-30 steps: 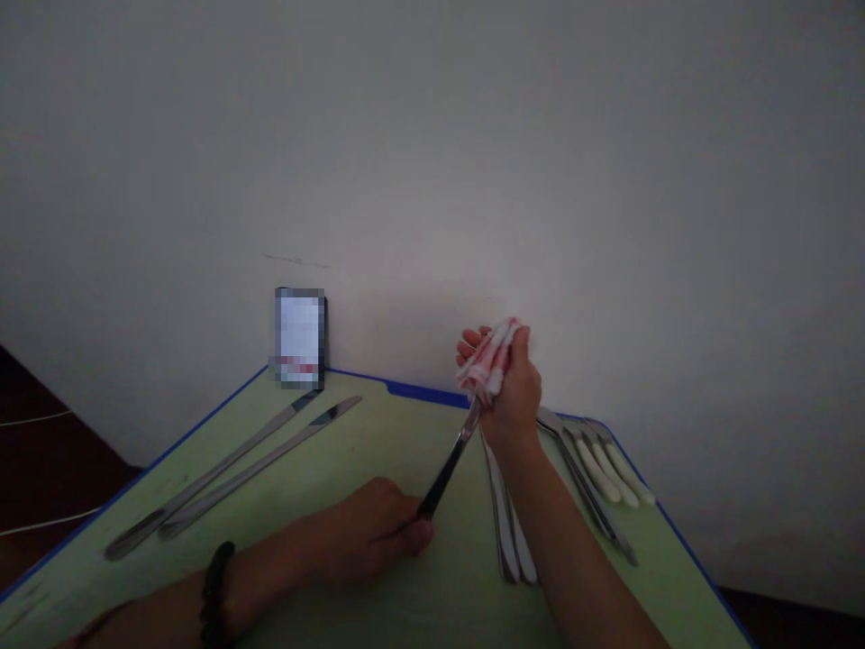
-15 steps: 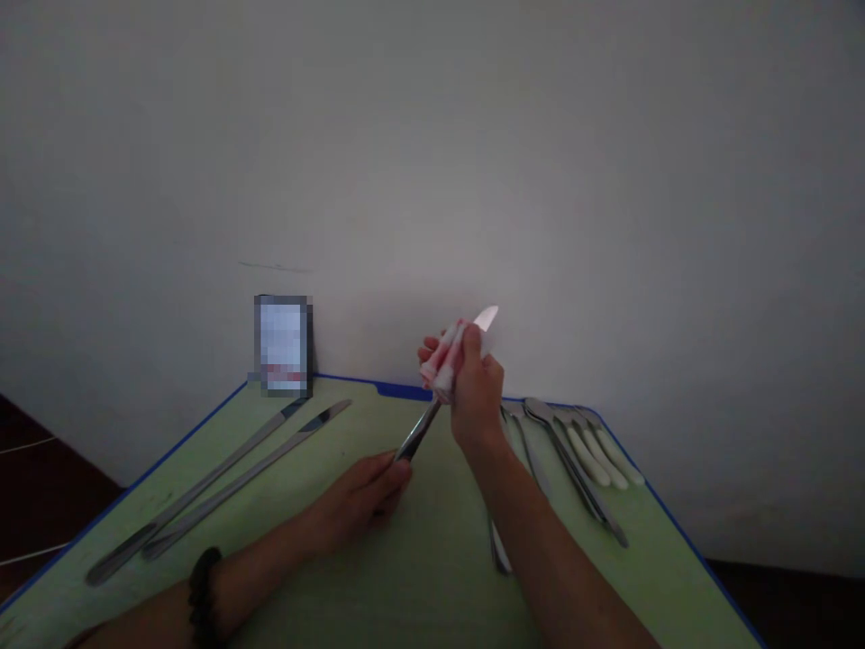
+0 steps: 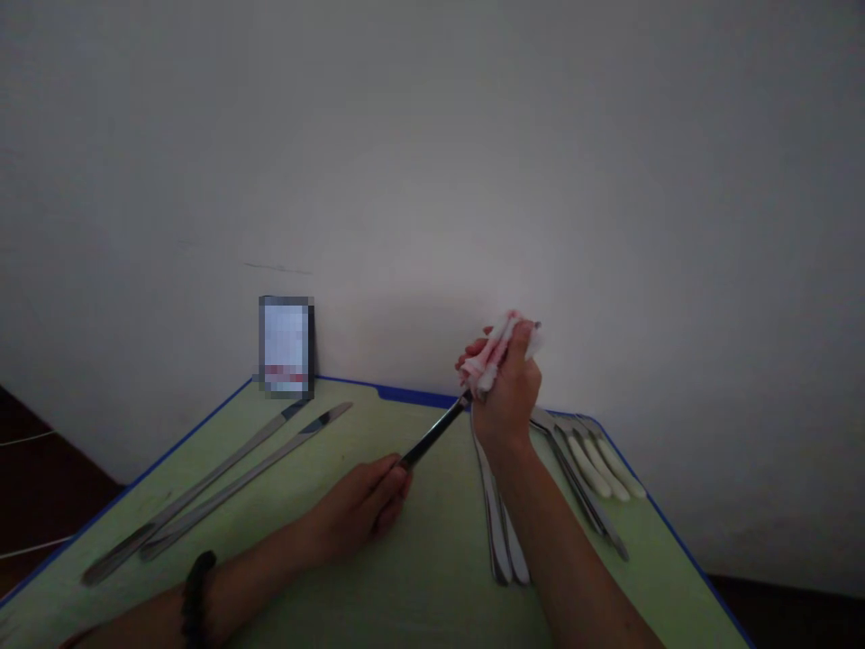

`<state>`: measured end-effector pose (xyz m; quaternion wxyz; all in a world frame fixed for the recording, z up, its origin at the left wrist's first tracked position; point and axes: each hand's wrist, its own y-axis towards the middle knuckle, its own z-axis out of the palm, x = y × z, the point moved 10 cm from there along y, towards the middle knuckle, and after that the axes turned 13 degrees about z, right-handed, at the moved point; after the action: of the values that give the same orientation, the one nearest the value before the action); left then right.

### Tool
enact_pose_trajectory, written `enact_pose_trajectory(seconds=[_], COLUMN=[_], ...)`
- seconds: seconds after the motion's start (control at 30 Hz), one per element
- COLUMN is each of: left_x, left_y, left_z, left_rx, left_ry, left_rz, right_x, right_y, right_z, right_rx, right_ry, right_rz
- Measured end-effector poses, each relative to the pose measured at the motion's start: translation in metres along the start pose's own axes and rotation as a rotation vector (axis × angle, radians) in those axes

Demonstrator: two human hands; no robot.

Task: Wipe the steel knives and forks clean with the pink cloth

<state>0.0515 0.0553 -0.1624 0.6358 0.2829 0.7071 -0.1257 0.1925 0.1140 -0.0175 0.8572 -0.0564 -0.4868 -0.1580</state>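
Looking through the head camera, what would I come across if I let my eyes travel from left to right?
Dark bracelet → lit screen → left hand → metal utensil → pink-and-white cloth → white-handled cutlery. Things whose places overlap are left out.

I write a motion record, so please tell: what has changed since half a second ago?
The right hand and cloth moved rightward along the knife, away from the left hand. The blade end, bare before, is now nearly covered. Neither hand let go. Phone and white-handled cutlery stayed in place.
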Motion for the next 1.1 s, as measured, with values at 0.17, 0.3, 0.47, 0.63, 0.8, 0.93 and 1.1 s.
enact_pose_trajectory(seconds=[0.17, 0.3, 0.47, 0.63, 0.8, 0.93, 1.1], left_x=[-0.005, -0.007, -0.008, -0.016, -0.021, -0.020, -0.021], left_y=[0.002, 0.003, 0.004, 0.007, 0.005, 0.000, 0.002], left_z=[-0.005, -0.011, -0.021, -0.023, -0.002, 0.007, 0.005], left_rx=[-0.075, -0.157, -0.248, -0.194, 0.059, 0.171, 0.141], left_ry=[0.009, 0.010, 0.050, 0.240, 0.389, 0.425, 0.362], left_rz=[0.055, 0.064, 0.058, 0.098, 0.156, 0.134, 0.112], right_x=[-0.040, -0.076, -0.090, -0.088, -0.058, -0.021, 0.002], right_y=[-0.007, -0.018, -0.027, -0.025, -0.007, 0.008, 0.014], right_z=[0.009, 0.019, 0.030, 0.029, 0.016, -0.002, -0.012], right_rx=[0.052, 0.116, 0.205, 0.214, 0.120, 0.033, -0.010], right_ry=[-0.055, -0.172, -0.245, -0.232, -0.117, -0.039, -0.038], right_rz=[0.162, 0.286, 0.290, 0.304, 0.265, 0.133, 0.019])
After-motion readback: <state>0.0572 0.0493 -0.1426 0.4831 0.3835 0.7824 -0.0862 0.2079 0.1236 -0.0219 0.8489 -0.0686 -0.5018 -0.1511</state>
